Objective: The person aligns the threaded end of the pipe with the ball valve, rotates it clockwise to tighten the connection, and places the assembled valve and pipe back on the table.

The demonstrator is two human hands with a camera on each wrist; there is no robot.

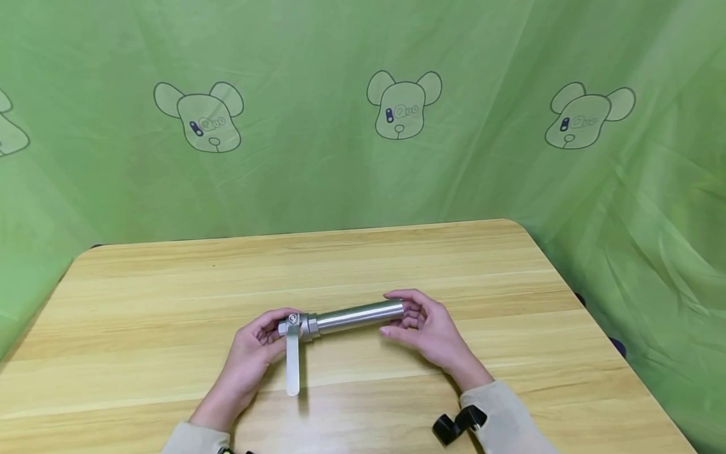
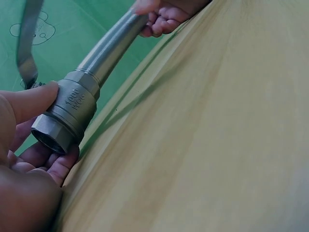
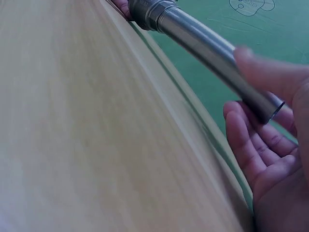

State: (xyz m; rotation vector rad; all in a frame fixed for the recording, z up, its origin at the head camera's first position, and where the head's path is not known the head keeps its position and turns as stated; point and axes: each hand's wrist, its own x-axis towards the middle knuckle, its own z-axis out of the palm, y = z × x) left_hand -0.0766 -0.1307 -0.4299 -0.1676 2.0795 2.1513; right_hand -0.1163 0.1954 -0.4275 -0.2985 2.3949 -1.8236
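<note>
A metal ball valve [image 1: 306, 326] with "1000 WOG" on its body is held above the table by my left hand [image 1: 249, 353]. In the left wrist view, that thumb presses the valve body while the fingers curl underneath, beside the hexagonal open end. Its flat lever handle [image 1: 292, 366] points toward me in the head view. A smooth steel pipe [image 1: 360, 316] is joined to the valve's right side. My right hand [image 1: 428, 331] surrounds the pipe's free end loosely, with thumb and index finger spread apart. In the right wrist view, its thumb [image 3: 270, 72] is blurred; whether any fingertip touches the pipe is unclear.
The wood-grain table [image 1: 170, 302] lies beneath both hands, its rounded far corners in view. Behind it hangs a green curtain [image 1: 306, 157] printed with bear heads. A black strap piece [image 1: 456, 424] sits at the right sleeve.
</note>
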